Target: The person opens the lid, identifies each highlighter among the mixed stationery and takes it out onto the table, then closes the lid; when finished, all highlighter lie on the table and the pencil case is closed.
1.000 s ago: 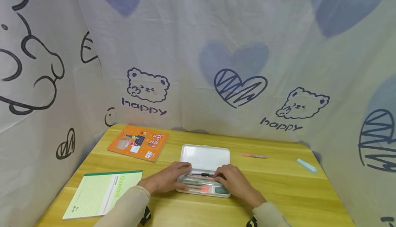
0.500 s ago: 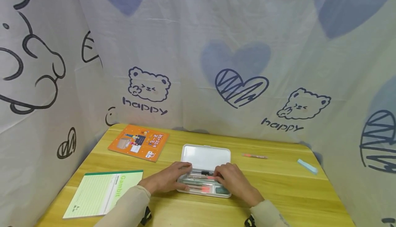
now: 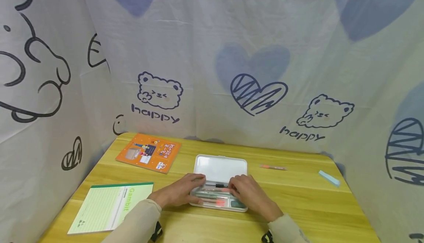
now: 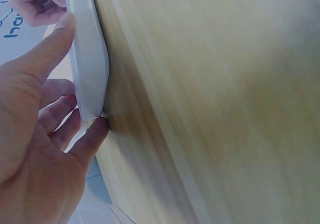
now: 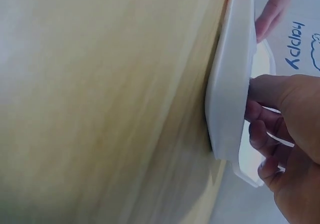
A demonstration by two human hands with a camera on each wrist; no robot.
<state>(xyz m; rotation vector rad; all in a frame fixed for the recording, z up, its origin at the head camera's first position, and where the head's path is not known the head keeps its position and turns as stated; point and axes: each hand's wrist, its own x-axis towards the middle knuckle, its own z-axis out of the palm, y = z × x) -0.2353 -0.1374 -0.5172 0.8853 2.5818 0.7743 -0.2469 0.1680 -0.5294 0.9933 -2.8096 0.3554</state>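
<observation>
A white plastic pencil case (image 3: 218,208) lies on the table with its lid (image 3: 220,167) raised at the back. My left hand (image 3: 182,190) holds its left end; the left wrist view has the thumb on the case wall (image 4: 91,59) and fingers curled round the end. My right hand (image 3: 250,196) bends over the right end. Its thumb and fingers reach inside and pinch a pen with a black part (image 3: 220,186); the right wrist view hides the fingertips behind the case wall (image 5: 231,84). Inside also lie pens with pink ends (image 3: 220,202) and a dark green piece (image 3: 236,203).
An orange booklet (image 3: 149,153) is at the back left, a pale green notebook (image 3: 106,208) in front of it. A pink-ended pen (image 3: 273,167) and a light blue strip (image 3: 329,178) lie to the right. Printed white curtains (image 3: 205,70) surround the wooden table (image 3: 298,206).
The black-marked pen has shifted very slightly in the case under my right fingers. My left hand keeps its hold on the case, which stays put.
</observation>
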